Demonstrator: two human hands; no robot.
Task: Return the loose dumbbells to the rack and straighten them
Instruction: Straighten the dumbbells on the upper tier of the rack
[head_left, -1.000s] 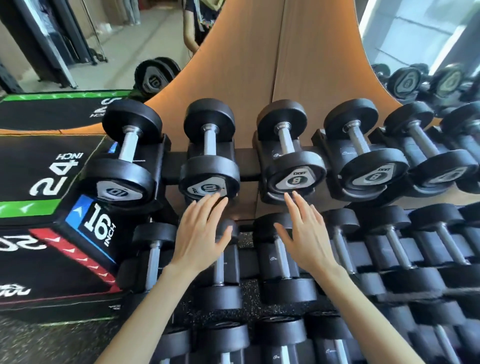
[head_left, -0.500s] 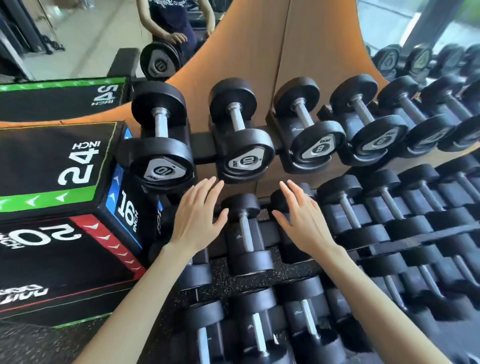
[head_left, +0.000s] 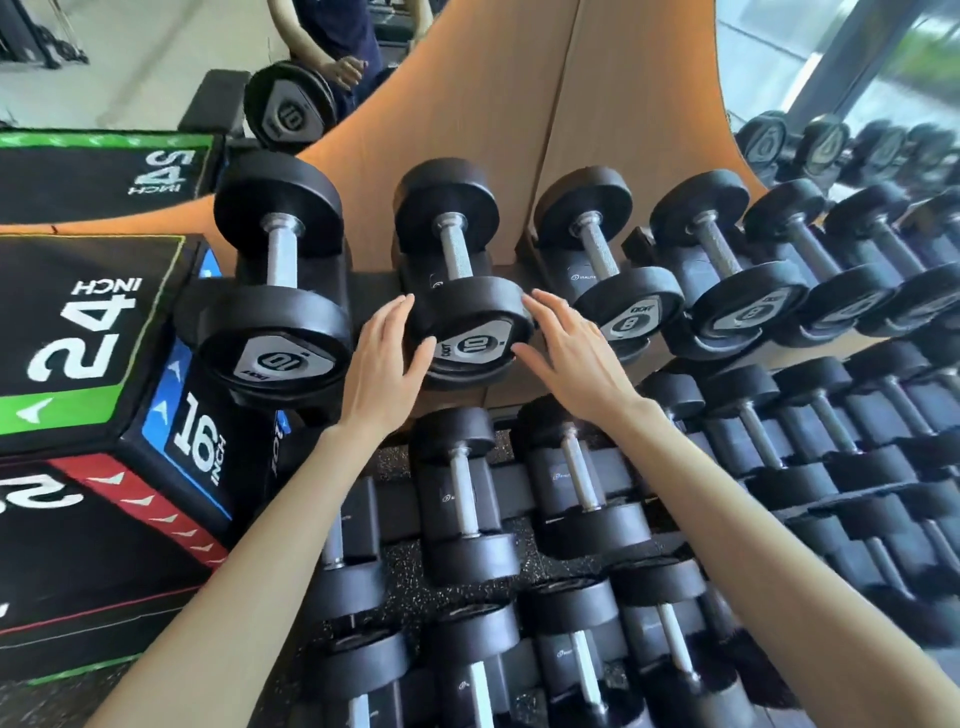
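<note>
A black dumbbell marked 10 (head_left: 467, 317) lies second from the left on the top tier of the rack (head_left: 371, 283). My left hand (head_left: 382, 364) rests flat against the left side of its near head, fingers straight. My right hand (head_left: 569, 348) lies against the right side of that head, fingers extended. Another dumbbell marked 10 (head_left: 275, 332) sits at the far left of the tier, and dumbbells marked 8 (head_left: 626, 306) follow to the right. Lower tiers hold several more black dumbbells (head_left: 467, 499).
A black plyo box (head_left: 88, 374) printed 24, 16 and 20 inch stands at the left, close to the rack's end. A wooden panel (head_left: 519, 130) rises behind the rack, with mirrors on either side reflecting a person and dumbbells. Speckled rubber floor shows below.
Both hands rose from below the top tier and now flank the near head of the second dumbbell marked 10. The view shifted right and closer.
</note>
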